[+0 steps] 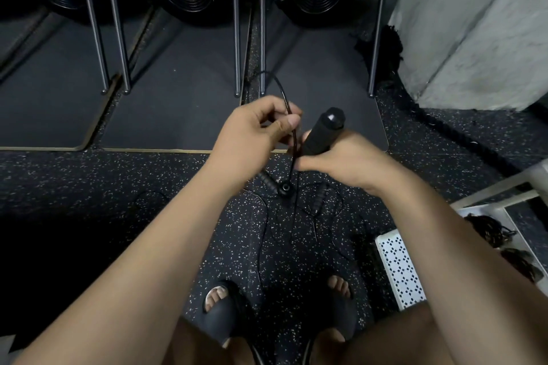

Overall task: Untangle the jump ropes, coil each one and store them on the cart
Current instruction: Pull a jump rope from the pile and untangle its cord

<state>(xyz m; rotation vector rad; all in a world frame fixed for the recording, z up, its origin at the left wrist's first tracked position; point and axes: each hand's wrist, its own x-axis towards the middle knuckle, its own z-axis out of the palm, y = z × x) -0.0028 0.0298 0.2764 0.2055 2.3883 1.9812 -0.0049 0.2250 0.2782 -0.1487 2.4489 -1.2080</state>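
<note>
Speckled floor [142, 187] carries a loose tangle of jump ropes [296, 210] just ahead of the feet [218, 296]. White cart [397, 270] stands at right. Right hand [335, 157]: grip wrapped round a black handle [324, 133], tilted upward. Left hand [252, 130]: grip pinching a thin black cord [284, 98] just beside it.

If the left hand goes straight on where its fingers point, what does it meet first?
Likely the black jump rope handle that the right hand grips, close beside the left hand; depth is unclear.
</note>
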